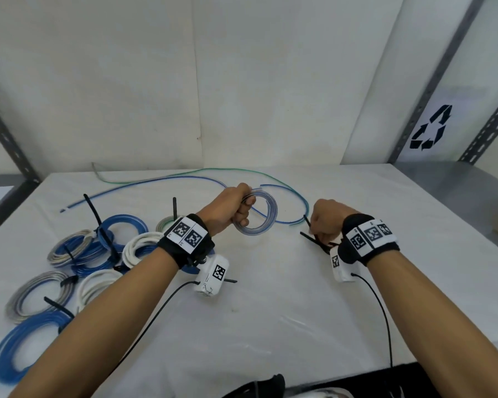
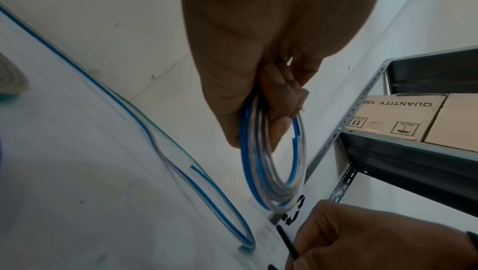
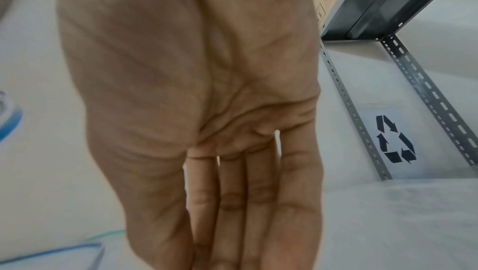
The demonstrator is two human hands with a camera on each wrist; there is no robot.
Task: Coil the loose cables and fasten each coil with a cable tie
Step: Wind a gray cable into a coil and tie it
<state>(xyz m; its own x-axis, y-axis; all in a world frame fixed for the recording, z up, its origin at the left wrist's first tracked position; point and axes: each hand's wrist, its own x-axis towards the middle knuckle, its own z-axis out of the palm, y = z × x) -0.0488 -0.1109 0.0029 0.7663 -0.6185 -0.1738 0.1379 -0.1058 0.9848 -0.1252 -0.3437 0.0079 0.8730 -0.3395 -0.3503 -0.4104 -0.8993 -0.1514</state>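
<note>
My left hand [image 1: 237,209] grips a small coil of blue-and-clear cable [image 1: 266,218] and holds it up above the white table [image 1: 270,317]. In the left wrist view the coil [image 2: 274,164] hangs from the curled fingers [image 2: 282,94]. To the right, my right hand [image 1: 322,224] is curled low over the table and pinches a black cable tie [image 1: 307,221], whose tip sticks up beside the hand [image 2: 362,237]. More black ties [image 1: 314,239] lie under that hand. A loose blue cable [image 1: 144,188] and a loose green cable [image 1: 242,170] lie across the back of the table.
Several tied coils in blue, white and grey [image 1: 81,254] are heaped at the left of the table. A metal shelf frame [image 1: 440,79] with a recycling sign [image 1: 430,127] stands at the right, and cardboard boxes [image 2: 395,117] sit on its shelf.
</note>
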